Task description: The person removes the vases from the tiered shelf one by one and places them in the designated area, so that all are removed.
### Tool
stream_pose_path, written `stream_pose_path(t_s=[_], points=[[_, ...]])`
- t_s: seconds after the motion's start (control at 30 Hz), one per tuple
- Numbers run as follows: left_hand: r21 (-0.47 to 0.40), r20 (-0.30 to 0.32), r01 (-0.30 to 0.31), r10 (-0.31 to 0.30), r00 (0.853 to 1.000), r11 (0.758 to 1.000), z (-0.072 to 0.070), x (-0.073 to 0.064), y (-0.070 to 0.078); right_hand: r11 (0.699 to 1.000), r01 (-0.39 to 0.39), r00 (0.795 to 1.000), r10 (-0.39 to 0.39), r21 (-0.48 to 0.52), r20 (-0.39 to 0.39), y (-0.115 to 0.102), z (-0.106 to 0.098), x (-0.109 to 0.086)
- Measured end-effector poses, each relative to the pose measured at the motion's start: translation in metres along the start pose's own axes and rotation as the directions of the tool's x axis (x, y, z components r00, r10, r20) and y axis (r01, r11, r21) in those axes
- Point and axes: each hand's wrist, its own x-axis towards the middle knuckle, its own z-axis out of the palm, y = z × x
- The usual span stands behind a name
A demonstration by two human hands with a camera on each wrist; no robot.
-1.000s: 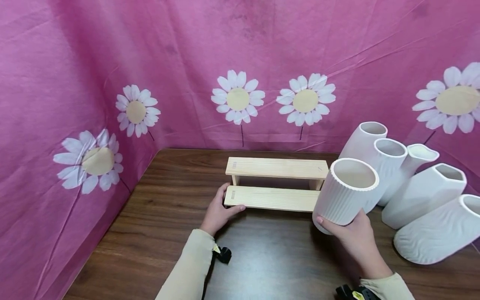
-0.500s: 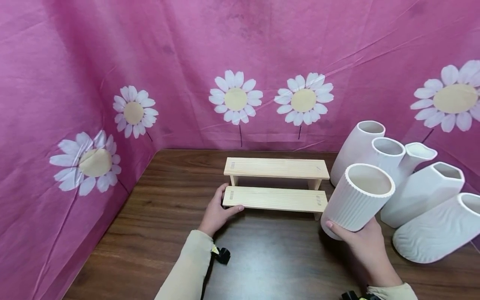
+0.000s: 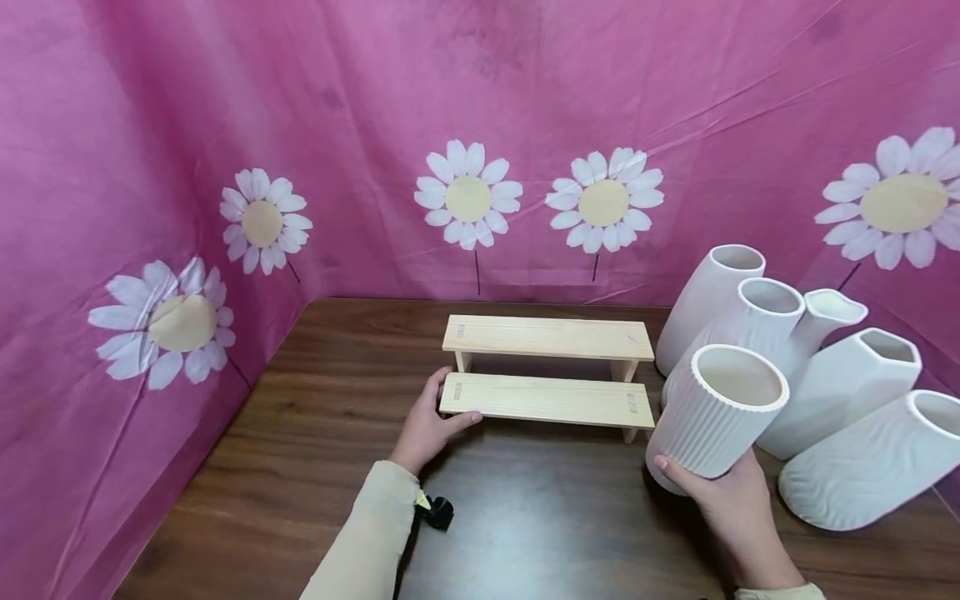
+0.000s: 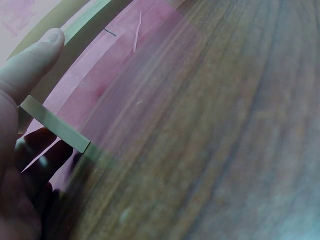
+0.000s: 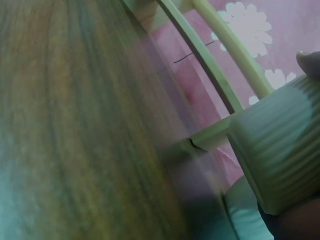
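A two-step pale wooden stand (image 3: 551, 337) rests on the table. My left hand (image 3: 429, 423) grips the left end of its lower step; the thumb lies along the front edge (image 4: 42, 55), and the fingers reach around the end. At the stand's right, my right hand (image 3: 738, 510) holds a white ribbed vase (image 3: 716, 429) low on its body, thumb on the near side. The vase leans a little, mouth up. In the right wrist view its base (image 5: 252, 170) shows above the table, close by the stand's end leg (image 5: 212, 134).
Several other white vases stand at the right: a tall smooth one (image 3: 693, 308), a fluted one (image 3: 768, 321), one with a wavy lip (image 3: 825, 321), a faceted one (image 3: 836, 392) and a wave-textured one (image 3: 847, 475). A pink cloth (image 3: 360, 150) with daisies hangs behind the brown table (image 3: 315, 467).
The ribbed vase in my right hand has moved right and toward me, uncovering the lower step's right end. My left hand keeps its hold on the stand.
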Motion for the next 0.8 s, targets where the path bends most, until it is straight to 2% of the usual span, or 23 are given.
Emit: stream_pose_path(t_s=[0.07, 0.2, 0.33, 0.57, 0.8], points=[[0.006, -0.001, -0.002, 0.002, 1.0, 1.0, -0.001, 0.001, 0.0, 1.0, -0.005, 1.0, 0.006, 0.024, -0.024, 0.001, 0.002, 0.002], [0.011, 0.0, 0.007, -0.007, 1.0, 1.0, -0.002, 0.001, 0.001, 0.997, -0.06, 0.996, 0.064, 0.05, -0.067, 0.005, 0.003, 0.004], [0.026, 0.004, 0.003, -0.003, 1.0, 1.0, -0.001, 0.001, 0.001, 0.994, -0.091, 0.992, 0.095, 0.054, -0.086, 0.01, 0.002, 0.004], [0.029, 0.002, 0.003, -0.003, 1.0, 1.0, -0.001, 0.001, 0.002, 0.995, -0.045, 0.989, 0.057, 0.084, -0.138, 0.012, 0.003, 0.005], [0.027, 0.007, -0.001, 0.001, 1.0, 1.0, -0.002, 0.001, 0.003, 0.979, -0.054, 0.979, 0.09, 0.194, -0.181, 0.012, 0.005, 0.006]])
